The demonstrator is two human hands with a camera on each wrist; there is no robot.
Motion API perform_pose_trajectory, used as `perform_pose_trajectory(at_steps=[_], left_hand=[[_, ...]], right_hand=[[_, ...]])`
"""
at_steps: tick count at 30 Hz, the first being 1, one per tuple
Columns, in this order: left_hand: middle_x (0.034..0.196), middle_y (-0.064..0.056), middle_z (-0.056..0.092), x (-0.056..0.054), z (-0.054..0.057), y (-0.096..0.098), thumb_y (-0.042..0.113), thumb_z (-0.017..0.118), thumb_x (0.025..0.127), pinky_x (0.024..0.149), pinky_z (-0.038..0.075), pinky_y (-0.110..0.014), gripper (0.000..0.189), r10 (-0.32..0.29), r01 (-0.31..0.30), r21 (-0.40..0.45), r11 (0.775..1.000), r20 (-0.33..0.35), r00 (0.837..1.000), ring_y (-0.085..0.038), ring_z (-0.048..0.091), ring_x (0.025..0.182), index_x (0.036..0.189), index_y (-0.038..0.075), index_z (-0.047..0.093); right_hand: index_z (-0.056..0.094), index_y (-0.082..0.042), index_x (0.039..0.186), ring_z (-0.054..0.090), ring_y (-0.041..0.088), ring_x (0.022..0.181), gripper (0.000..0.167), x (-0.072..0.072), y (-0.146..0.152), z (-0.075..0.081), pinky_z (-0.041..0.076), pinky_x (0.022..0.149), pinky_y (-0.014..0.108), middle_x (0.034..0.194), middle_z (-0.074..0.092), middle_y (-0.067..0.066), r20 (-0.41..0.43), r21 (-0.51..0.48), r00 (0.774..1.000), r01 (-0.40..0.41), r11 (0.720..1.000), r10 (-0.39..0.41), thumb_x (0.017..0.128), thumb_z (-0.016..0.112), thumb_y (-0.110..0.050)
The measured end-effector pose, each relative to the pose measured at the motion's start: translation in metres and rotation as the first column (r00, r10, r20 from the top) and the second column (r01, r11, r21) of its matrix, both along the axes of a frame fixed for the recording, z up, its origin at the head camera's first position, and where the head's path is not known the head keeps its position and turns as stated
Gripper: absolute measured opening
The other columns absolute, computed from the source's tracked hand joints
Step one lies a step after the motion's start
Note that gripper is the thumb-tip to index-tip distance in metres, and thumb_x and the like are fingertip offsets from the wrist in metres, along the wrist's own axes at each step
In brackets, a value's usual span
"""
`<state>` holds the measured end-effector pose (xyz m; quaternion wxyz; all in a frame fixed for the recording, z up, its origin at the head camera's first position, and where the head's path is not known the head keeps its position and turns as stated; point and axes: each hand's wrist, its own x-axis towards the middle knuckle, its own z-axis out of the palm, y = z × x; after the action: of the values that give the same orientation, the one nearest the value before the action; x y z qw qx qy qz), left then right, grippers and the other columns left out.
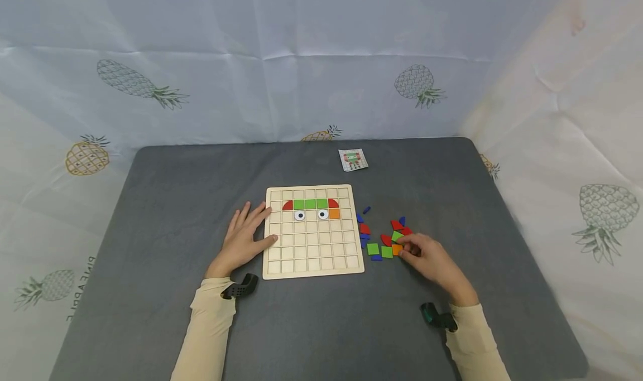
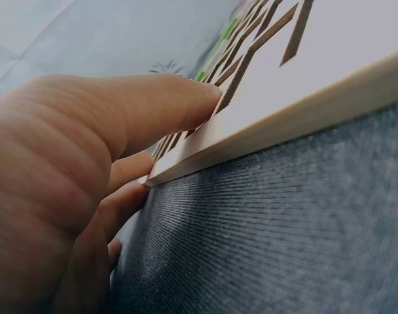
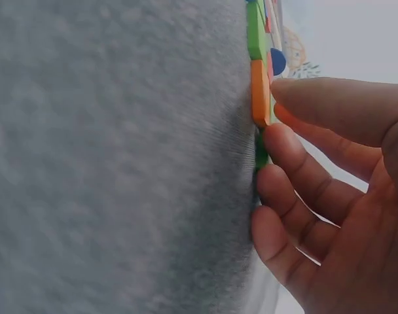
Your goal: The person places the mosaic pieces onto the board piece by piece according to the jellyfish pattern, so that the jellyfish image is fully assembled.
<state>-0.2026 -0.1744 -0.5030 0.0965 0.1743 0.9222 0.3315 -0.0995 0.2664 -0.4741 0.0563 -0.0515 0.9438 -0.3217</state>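
Sleeves (image 1: 206,325) lie nearest us in head view; beyond, the board (image 1: 306,252) holds coloured pieces (image 1: 310,204) and two eyes (image 1: 299,215), loose pieces (image 1: 373,249) at right. Left wrist: left hand (image 2: 61,163) spread on board, empty. Right wrist: right hand (image 3: 362,229) bends by an orange piece (image 3: 258,91), grip we cannot tell; crowding could drag loose pieces along.

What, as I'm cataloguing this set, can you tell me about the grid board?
The grid board is pale, squarish and round-cornered, looks wooden, and is divided into square cells. It lies flat on the gray table. Near its far edge sit three green squares between two red pieces; the row below holds two eye pieces and an orange square. The left hand touches its left edge, thumb on top.
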Motion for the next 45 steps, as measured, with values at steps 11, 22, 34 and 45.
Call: perform_pose_trajectory(at_steps=[11,22,34,45], left_hand=[[0.168,-0.011,0.027,0.000,-0.001,0.001,0.036,0.073,0.091,0.129,-0.005,-0.054,0.079,-0.001,0.001,-0.009,1.000,-0.008,1.000,-0.038,0.002,0.160,0.158,0.015,0.038],[0.168,-0.010,0.028,0.000,-0.001,-0.001,0.035,0.073,0.091,0.129,-0.004,-0.054,0.078,0.002,-0.002,0.003,1.000,-0.016,1.000,-0.037,0.003,0.160,0.158,0.015,0.038],[0.168,-0.011,0.027,0.002,0.000,-0.001,0.036,0.073,0.091,0.129,-0.004,-0.055,0.079,0.001,-0.001,-0.001,1.000,-0.005,1.000,-0.037,0.002,0.160,0.158,0.015,0.037],[0.168,-0.011,0.027,0.002,0.001,0.000,0.035,0.072,0.091,0.129,-0.005,-0.055,0.078,0.002,-0.002,0.002,1.000,-0.001,1.000,-0.037,0.002,0.160,0.158,0.013,0.037]], right_hand=[[0.070,-0.007,0.111,0.043,0.015,0.079,0.022,0.009,-0.008,-0.012,0.035,0.069,0.028,0.083,0.051,-0.002,-0.068,0.050,0.997,0.050,0.998,-0.046,0.089,0.075,-0.005],[0.070,-0.005,0.113,0.042,0.015,0.079,0.025,0.010,-0.013,-0.015,0.032,0.070,0.030,0.084,0.051,0.000,-0.087,0.068,0.994,0.073,0.995,-0.067,0.089,0.075,-0.005],[0.065,-0.008,0.100,0.045,0.013,0.071,0.010,0.002,-0.015,-0.004,0.037,0.060,0.025,0.086,0.056,0.003,-0.068,0.050,0.991,0.116,0.992,-0.113,0.093,0.073,-0.009],[0.070,-0.010,0.108,0.053,0.015,0.072,0.013,-0.029,-0.033,0.038,0.047,0.058,0.023,0.093,0.068,0.005,-0.082,-0.121,0.996,0.036,0.992,-0.046,0.097,0.070,-0.017]])
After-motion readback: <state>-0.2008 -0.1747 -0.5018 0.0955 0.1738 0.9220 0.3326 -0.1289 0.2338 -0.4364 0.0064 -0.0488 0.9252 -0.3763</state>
